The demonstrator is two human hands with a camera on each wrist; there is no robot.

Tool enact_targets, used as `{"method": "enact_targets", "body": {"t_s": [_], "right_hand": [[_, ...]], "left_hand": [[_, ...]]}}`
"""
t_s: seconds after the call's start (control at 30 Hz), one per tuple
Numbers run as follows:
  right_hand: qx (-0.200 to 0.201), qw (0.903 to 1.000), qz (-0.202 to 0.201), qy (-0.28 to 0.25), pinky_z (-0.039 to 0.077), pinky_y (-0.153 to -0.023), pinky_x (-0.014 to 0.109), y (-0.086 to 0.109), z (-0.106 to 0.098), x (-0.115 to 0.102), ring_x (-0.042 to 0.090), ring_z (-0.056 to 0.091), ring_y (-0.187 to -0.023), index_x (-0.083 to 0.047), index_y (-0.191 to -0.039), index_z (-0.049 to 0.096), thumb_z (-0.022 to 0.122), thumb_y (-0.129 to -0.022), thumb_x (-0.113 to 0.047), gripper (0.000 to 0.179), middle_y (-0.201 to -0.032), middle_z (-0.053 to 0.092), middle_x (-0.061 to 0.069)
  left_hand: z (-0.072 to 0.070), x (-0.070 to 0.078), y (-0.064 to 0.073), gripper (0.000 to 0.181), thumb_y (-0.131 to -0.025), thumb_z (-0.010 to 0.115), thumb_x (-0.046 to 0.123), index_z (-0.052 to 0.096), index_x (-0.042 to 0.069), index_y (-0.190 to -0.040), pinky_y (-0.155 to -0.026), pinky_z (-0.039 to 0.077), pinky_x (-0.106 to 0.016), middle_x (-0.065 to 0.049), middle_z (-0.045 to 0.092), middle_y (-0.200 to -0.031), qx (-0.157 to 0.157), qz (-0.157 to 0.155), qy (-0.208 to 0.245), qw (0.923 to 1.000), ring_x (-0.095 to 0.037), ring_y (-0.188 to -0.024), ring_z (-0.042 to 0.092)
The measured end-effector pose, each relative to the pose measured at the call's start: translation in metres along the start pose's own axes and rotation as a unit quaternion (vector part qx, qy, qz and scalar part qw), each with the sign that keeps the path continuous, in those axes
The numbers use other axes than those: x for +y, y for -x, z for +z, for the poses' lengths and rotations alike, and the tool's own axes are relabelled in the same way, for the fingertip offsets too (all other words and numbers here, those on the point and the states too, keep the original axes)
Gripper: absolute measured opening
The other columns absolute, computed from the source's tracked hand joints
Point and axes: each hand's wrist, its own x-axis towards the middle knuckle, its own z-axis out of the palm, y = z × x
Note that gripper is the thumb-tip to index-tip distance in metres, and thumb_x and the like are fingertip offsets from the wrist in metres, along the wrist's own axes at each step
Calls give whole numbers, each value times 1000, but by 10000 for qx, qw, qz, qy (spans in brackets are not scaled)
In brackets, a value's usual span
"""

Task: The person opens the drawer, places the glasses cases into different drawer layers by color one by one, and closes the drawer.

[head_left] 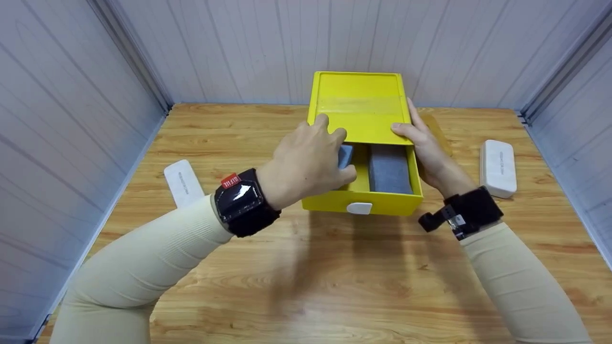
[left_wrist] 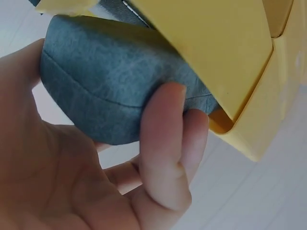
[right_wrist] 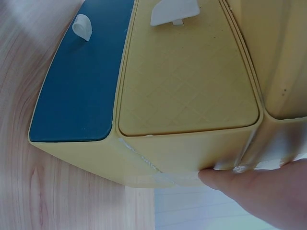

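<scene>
A yellow drawer box (head_left: 361, 93) stands at the back of the table with its top drawer (head_left: 410, 203) pulled out. My left hand (head_left: 308, 155) reaches over the drawer's left side. In the left wrist view, its thumb and curled fingers grip a blue-grey, leather-like case (left_wrist: 105, 81) with a seam, partly behind the box's yellow panel. Only a bit of this case shows in the head view. A second grey case (head_left: 389, 169) lies in the drawer's right half. My right hand (head_left: 430, 150) holds the box's right side, thumb on the top.
A flat white case (head_left: 184, 184) lies on the table to the left, partly behind the left sleeve. Another white case (head_left: 498, 167) lies to the right. The right wrist view shows a lower blue drawer front (right_wrist: 84, 86). Pale panels (head_left: 267, 48) wall the table in.
</scene>
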Motion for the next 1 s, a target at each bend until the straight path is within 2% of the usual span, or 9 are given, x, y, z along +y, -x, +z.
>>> {"method": "enact_targets", "body": {"t_s": [0.23, 0.43, 0.57, 0.73, 1.0], "right_hand": [[43, 10000, -63, -50, 39, -112, 46, -1, 0, 1, 29, 36, -145, -46, -170, 0, 56, -105, -33, 86, -178, 11, -3], [70, 10000, -27, -45, 39, -113, 46, -2, 0, 2, 30, 37, -146, -45, -170, -1, 57, -105, -34, 88, -179, 9, -3], [58, 10000, -38, -29, 36, -117, 49, -3, 0, 3, 28, 35, -147, -45, -170, -1, 57, -105, -33, 87, -178, 9, -4], [4, 10000, -60, -60, 35, -115, 50, -3, 1, 3, 29, 34, -147, -46, -170, 1, 55, -106, -32, 84, -178, 12, -3], [-37, 10000, -21, -64, 37, -115, 48, -1, 1, 1, 29, 34, -147, -46, -170, 0, 55, -106, -34, 85, -178, 9, -3]], "left_hand": [[5, 2, -1, 63, -100, 58, 58, 62, 10, -141, -71, 61, -35, -15, 56, -117, 240, -15, -125, 9996, -29, -88, 58], [14, 1, -1, 63, -100, 60, 60, 63, 10, -137, -73, 61, -36, -15, 58, -113, 544, -5, -232, 9982, -31, -90, 59], [17, 0, -1, 64, -99, 62, 62, 63, 9, -134, -72, 60, -36, -14, 57, -113, 610, -86, -194, 9979, -31, -94, 57], [20, 0, -1, 63, -98, 63, 62, 64, 8, -131, -74, 63, -37, -14, 59, -112, 667, -189, -116, 9975, -32, -96, 59], [23, 1, -2, 69, -97, 64, 66, 64, 4, -128, -79, 64, -39, -18, 63, -115, 697, -220, -304, 9969, -35, -98, 64]]}}
